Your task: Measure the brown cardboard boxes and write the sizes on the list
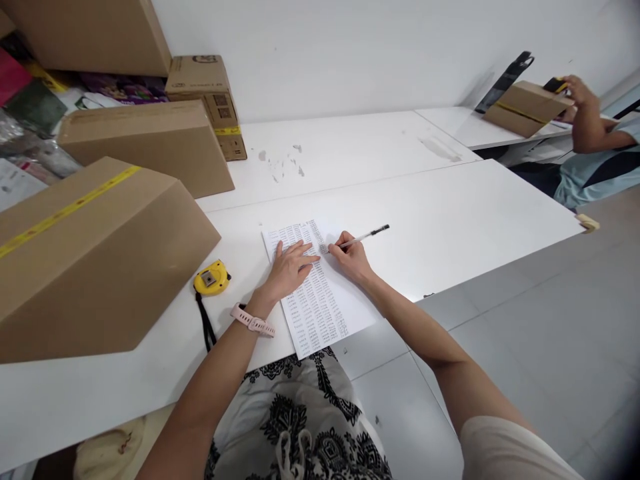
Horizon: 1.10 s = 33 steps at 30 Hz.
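Observation:
A sheet of paper (345, 300) with columns of handwritten figures lies on the white table, its near edge reaching past the table's front edge. My left hand (290, 270) rests flat on the sheet with its fingers spread. Just right of it, my right hand (351, 257) grips a pen (371, 234) with a clear barrel and black cap end. The pen's tip meets the paper by the last column of figures. A pink wristband (253, 321) circles my left wrist. Left of the sheet sits a yellow tape measure (212, 278) with a black strap.
Several cardboard boxes crowd the left, the nearest a large tilted box (125, 267) with yellow tape. A white wall (340, 60) stands behind the table (450, 213). At the far right a co-worker's hand (580, 90) holds a yellow-black object at another box (523, 110).

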Each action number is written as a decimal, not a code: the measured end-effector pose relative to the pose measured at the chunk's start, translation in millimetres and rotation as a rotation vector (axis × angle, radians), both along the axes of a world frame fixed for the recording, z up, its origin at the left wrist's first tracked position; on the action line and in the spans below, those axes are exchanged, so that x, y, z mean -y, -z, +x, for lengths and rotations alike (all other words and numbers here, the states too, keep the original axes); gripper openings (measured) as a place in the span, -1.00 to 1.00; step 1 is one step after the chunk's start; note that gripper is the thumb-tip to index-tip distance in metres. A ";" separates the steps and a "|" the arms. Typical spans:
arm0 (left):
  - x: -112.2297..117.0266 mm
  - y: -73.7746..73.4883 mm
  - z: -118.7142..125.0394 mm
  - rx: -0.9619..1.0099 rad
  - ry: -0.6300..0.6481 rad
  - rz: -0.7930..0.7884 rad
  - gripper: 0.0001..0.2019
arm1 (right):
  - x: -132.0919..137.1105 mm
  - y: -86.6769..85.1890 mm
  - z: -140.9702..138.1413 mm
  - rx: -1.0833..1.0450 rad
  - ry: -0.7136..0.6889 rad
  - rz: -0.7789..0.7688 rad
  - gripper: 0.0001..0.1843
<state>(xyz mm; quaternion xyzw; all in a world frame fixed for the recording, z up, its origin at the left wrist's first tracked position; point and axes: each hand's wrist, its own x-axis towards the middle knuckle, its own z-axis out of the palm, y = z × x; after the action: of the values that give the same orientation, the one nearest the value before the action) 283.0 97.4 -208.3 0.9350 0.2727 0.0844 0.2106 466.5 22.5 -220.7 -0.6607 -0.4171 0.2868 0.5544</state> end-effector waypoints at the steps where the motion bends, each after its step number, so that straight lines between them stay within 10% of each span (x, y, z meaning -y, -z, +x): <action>1: 0.2 0.0 0.1 -0.011 0.010 0.017 -0.62 | 0.3 -1.0 0.4 0.013 -0.013 -0.005 -0.72; 33: 1.4 -1.5 1.1 -0.040 0.017 0.056 -0.60 | 0.0 -2.1 -0.5 0.126 -0.097 0.028 -0.71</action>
<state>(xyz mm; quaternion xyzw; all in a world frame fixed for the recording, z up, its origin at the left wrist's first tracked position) 284.1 96.0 -206.7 0.9443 0.2663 0.0716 0.1793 466.0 22.5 -218.7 -0.6488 -0.4865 0.2651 0.5216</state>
